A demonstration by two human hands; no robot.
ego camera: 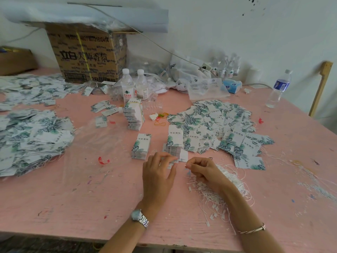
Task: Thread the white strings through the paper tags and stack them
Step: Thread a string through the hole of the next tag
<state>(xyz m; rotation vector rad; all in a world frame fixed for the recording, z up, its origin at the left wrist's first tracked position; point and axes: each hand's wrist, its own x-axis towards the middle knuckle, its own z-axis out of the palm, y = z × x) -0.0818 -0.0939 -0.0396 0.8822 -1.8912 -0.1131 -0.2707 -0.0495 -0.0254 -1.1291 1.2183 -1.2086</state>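
My left hand (158,170) pinches the near end of a paper tag (172,162) at the foot of a short stack of tags (174,145). My right hand (202,169) is just to its right, fingers curled, pinching a thin white string whose end is too small to make out. Under my right wrist lies a tangle of white strings (224,187). A second neat stack of leaf-printed tags (141,146) stands left of my hands, and a taller stack (134,114) further back.
A loose heap of tags (218,128) spreads to the right, and bigger heaps (31,136) lie on the left of the pink table (91,198). Water bottles (135,84), a cardboard box (85,53) and plastic bags (191,77) line the back. Red scraps (103,160) and rubber bands lie about.
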